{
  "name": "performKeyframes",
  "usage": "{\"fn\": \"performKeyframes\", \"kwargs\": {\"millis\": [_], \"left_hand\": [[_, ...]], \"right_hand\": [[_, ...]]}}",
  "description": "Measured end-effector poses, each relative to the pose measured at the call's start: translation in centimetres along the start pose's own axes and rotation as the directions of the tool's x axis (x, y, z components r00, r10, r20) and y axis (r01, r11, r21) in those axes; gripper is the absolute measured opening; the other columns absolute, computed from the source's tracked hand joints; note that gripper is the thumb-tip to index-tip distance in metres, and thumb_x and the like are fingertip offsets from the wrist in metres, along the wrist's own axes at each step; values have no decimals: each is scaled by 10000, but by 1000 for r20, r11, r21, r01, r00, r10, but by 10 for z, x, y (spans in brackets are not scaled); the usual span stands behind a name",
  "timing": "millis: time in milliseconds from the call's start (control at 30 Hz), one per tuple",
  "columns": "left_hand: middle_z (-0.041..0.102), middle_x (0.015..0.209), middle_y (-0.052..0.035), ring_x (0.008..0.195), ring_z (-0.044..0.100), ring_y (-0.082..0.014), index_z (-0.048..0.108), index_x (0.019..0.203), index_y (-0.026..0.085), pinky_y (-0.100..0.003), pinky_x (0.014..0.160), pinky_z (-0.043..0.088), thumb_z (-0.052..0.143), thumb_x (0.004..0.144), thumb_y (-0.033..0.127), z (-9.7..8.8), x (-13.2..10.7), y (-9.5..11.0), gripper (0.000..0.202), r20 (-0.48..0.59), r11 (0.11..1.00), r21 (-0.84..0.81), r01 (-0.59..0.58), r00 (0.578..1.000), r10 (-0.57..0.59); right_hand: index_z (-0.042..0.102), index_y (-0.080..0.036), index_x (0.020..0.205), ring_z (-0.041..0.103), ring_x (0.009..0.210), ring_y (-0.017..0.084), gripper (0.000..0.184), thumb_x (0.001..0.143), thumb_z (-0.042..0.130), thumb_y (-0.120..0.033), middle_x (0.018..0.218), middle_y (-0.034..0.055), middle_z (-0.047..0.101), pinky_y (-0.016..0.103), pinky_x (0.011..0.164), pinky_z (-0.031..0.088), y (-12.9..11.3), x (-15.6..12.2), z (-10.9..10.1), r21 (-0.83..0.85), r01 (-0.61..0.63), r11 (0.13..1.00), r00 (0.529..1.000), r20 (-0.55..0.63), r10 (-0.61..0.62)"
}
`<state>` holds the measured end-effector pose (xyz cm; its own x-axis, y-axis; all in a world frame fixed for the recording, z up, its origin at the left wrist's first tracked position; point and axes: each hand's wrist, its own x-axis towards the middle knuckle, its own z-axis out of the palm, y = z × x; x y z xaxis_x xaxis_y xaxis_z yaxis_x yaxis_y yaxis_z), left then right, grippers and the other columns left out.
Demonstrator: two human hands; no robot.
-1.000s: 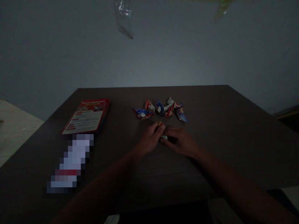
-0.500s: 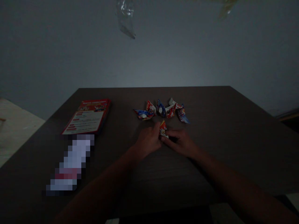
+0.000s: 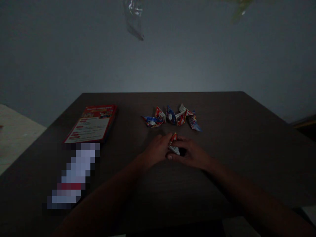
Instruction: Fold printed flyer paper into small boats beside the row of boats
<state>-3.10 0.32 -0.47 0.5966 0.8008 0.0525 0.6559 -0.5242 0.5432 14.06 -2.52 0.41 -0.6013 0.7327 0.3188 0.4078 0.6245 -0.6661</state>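
Note:
The scene is dim. My left hand point(image 3: 156, 149) and my right hand point(image 3: 192, 152) meet at the middle of a dark wooden table point(image 3: 247, 144). Both pinch a small folded piece of printed paper point(image 3: 173, 144), red and white, held between the fingertips just above the tabletop. A little beyond the hands lies a row of several folded paper pieces point(image 3: 172, 118) in red, blue and white, resting on the table.
A red-bordered printed sheet or booklet point(image 3: 92, 124) lies at the left of the table. A blurred-out white object point(image 3: 74, 174) lies nearer, at the front left. A clear plastic scrap point(image 3: 134, 18) hangs on the grey wall above.
The hands have drawn slightly nearer to me, and the folded paper has turned and sunk lower between the fingers. The row of folded pieces has not moved.

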Motion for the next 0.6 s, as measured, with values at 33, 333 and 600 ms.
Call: {"fn": "performKeyframes", "kwargs": {"millis": [33, 333, 600], "left_hand": [[669, 932, -55, 850, 626, -225, 515, 978, 194, -306, 746, 427, 612, 719, 188, 0, 0, -1, 277, -4, 999, -30, -10, 1000, 10], [668, 938, -53, 866, 630, -225, 546, 987, 194, -327, 755, 432, 574, 748, 201, 3, 3, -1, 241, -67, 1000, -18, -16, 998, 14], [659, 868, -46, 794, 627, -206, 538, 934, 190, -303, 690, 424, 550, 761, 218, 5, 2, -7, 176, -80, 997, -35, -62, 995, 59]], "right_hand": [[658, -188, 959, 575, 940, 196, 266, 810, 640, -408, 1018, 82, 608, 330, 822, 469, -1, 0, 0, -8, -8, 1000, 1000, 8, 8], [616, -198, 1107, 534, 1009, 230, 483, 733, 688, -495, 1093, 98, 557, 365, 864, 461, -1, -1, 0, -59, -31, 998, 999, 30, 33], [583, -226, 1199, 506, 962, 227, 547, 735, 684, -496, 1053, 90, 505, 355, 806, 479, 4, -8, -6, -119, 12, 993, 998, 67, -4]]}}
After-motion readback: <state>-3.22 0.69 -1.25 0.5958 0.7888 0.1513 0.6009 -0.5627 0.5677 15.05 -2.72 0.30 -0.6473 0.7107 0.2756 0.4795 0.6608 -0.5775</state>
